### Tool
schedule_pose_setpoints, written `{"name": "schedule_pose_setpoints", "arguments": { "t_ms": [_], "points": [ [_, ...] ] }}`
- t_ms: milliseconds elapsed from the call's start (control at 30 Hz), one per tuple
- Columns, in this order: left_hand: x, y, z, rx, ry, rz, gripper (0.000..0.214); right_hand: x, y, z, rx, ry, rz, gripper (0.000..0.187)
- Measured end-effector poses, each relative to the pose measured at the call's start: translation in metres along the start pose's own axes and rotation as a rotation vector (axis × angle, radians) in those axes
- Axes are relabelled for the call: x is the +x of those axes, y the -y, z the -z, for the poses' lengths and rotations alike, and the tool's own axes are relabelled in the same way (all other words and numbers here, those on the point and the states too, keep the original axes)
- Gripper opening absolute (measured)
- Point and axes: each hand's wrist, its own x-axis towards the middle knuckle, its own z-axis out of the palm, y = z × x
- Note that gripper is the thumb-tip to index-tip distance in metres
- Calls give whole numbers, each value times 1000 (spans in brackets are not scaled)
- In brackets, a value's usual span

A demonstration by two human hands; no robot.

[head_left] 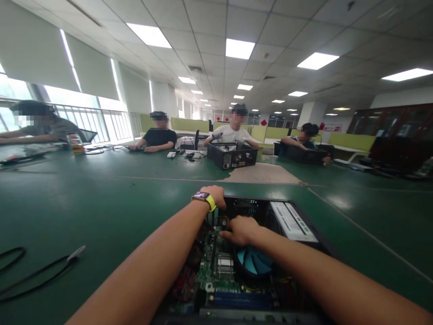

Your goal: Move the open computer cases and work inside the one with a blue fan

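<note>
Here, from the head camera, an open computer case (243, 315) lies under both hands — left hand (215, 197) half-curled at its far rim (264, 199), right hand (241, 230) bent beside the blue fan (253, 262), any grip impossible to tell. Likely heavy and stiff; hold the rim, sparing the fragile-looking fan.

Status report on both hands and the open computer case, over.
Left hand at far edge of computer case. Right hand inside, near blue fan, grip unclear. Case open, circuit board showing. Right arm partly hides fan.
</note>
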Motion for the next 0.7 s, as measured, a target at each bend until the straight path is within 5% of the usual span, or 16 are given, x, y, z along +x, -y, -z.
{"name": "schedule_pose_setpoints", "arguments": {
  "t_ms": [433, 533, 633, 700],
  "points": [
    [3, 2, 3, -23, 86, -92, 36, -11, 20, 4, -65, 9, 112, 45],
    [-6, 9, 3, -41, 89, -152, 34, -35, 17, 30, -66, 67, 172, 43],
    [-36, 26, 2, -43, 45, -216, 40, -72, -34, 88, 313, 197, 309, 42],
    [-65, 43, 2, -65, 18, -267, 46, -82, -95, 118, 697, 168, 202, 48]
  ]
}}
